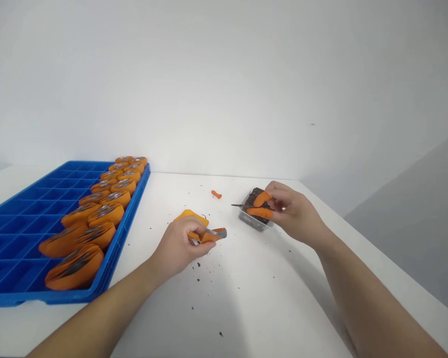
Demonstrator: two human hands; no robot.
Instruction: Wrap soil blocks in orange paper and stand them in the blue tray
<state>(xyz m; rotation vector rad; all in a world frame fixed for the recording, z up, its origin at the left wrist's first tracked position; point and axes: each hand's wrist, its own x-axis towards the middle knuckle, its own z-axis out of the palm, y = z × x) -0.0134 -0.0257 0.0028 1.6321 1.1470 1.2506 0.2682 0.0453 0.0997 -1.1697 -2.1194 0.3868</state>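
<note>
My left hand [182,243] pinches a small folded orange piece with a grey inner face [217,233] between thumb and fingers, just above the table. Under its fingertips lies a yellow-orange flat piece [189,215], partly covered by the hand. My right hand [287,211] wears orange finger cots on thumb and forefinger. Those two fingers close on a thin dark strip [239,205], whose tip points left; its exact kind is unclear. Directly below them stands a clear plastic box [259,224] filled with small dark pieces [256,197], partly hidden by the fingers.
At left stands a blue compartment tray [125,233], its right-hand columns holding several orange folded bundles [106,215] with grey edges. A loose orange finger cot [216,194] lies farther back. Dark crumbs [198,265] are scattered over the white table [261,308], which meets a wall behind.
</note>
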